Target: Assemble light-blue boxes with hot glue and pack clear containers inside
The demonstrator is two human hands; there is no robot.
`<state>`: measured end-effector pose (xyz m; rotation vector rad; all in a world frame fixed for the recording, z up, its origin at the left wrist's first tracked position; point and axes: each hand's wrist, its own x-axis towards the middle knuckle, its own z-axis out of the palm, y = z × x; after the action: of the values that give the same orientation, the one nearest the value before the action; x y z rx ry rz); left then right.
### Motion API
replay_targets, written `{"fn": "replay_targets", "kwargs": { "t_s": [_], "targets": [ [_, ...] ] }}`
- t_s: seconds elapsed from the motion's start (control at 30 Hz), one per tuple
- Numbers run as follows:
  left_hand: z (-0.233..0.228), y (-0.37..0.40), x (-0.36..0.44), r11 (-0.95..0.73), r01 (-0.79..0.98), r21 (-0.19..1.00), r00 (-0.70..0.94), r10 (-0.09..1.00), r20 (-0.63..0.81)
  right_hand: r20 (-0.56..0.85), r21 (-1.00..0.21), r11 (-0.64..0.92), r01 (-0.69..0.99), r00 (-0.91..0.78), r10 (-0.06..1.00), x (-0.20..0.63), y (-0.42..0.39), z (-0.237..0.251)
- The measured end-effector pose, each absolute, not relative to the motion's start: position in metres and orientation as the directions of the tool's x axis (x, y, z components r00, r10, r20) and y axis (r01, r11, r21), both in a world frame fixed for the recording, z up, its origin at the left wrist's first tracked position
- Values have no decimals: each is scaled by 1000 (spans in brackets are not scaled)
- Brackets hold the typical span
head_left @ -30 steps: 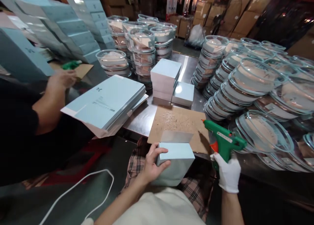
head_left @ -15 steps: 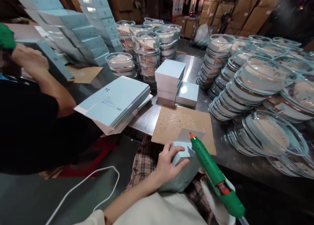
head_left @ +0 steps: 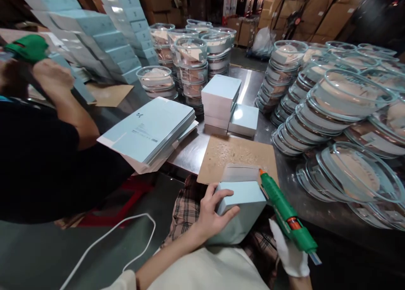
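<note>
Down at 6 o'clock, a pale blue box (head_left: 242, 212) rests in the lap of the person wearing the camera, just short of the table (head_left: 249, 85) edge. The left hand (head_left: 212, 214) clamps the box's near corner, thumb lying across the top face and fingers wrapped round the side at 9 o'clock. The right hand (head_left: 289, 252), in a white glove, is closed round the grip of a green glue gun (head_left: 286, 214) whose orange tip sits at the box's raised flap (head_left: 240, 172), at 12 o'clock from the box.

The box looks like thin card: light, hollow and easily dented, with smooth faces that could slide under a loose grip, so corners and edges, where the folds stiffen it, seem the safest places to hold. The open flap looks floppy and should be left free. The gun's tip is probably hot and best kept off skin.

A glue-flecked cardboard sheet (head_left: 237, 157) lies on the table just beyond the flap. Finished boxes (head_left: 221, 98) stand at 12 o'clock, flat cartons (head_left: 148, 129) at 10 o'clock, and stacked glass bowls (head_left: 335, 108) crowd 2 o'clock. At 9 o'clock a co-worker's hand (head_left: 52, 77) is raised beside another green gun (head_left: 28, 47).
</note>
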<state>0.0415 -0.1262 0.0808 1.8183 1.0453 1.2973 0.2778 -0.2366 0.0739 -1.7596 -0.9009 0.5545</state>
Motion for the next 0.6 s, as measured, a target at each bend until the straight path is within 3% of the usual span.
{"fn": "replay_targets", "kwargs": {
  "t_s": [0.13, 0.23, 0.37, 0.43, 0.5, 0.57, 0.6],
  "targets": [
    [79, -124, 32, -441, 216, 871, 165, 896, 413, -137, -899, -390, 197, 721, 679, 295, -209, 83],
    [78, -122, 29, -419, 177, 891, 174, 904, 391, -332, -880, -472, 51, 644, 689, 304, -171, 92],
    [77, -120, 28, -404, 100, 909, 180, 906, 383, -423, -839, -544, 29, 593, 685, 331, -140, 108],
    [77, -119, 27, -387, 83, 918, 188, 911, 367, -389, -796, -596, 107, 663, 639, 341, -141, 121],
    [78, -117, 27, -368, 73, 927, 208, 915, 346, -226, -758, -602, 251, 765, 603, 339, -147, 135],
    [79, -116, 28, -363, 45, 931, 249, 906, 341, -77, -802, -483, 352, 740, 668, 321, -150, 145],
    [79, -116, 29, -367, 20, 930, 273, 897, 348, -74, -854, -394, 339, 671, 738, 308, -150, 147]
  ]
}}
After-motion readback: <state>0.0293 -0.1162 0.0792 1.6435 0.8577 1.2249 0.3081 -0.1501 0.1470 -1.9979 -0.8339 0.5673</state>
